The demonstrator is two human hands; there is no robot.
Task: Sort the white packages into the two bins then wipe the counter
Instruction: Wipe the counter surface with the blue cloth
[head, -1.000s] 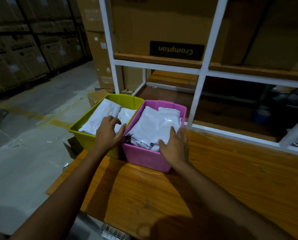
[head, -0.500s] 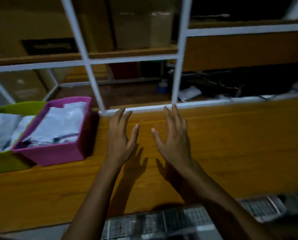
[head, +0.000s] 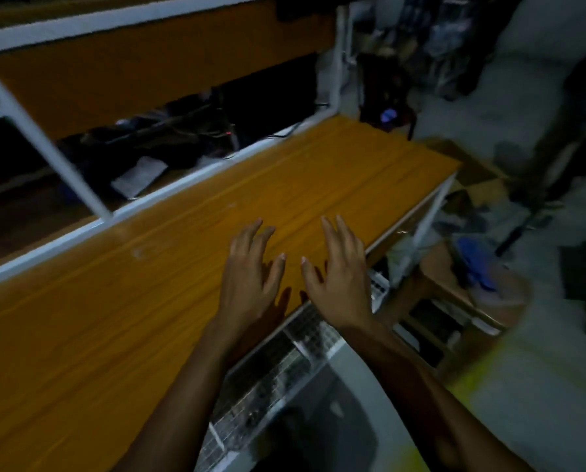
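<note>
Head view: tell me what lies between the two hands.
Nothing. In the head view, only bare orange counter shows in the gap between the open, empty left hand and right hand.

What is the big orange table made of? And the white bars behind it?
The counter looks like wood, or a wood-look board: long grain lines run along its orange-brown top, and the finish seems smooth with a slight sheen. The picture is blurred, so real wood or laminate cannot be told apart. The white bars look like painted metal: thin, straight, evenly white, though painted wood is possible.
</note>
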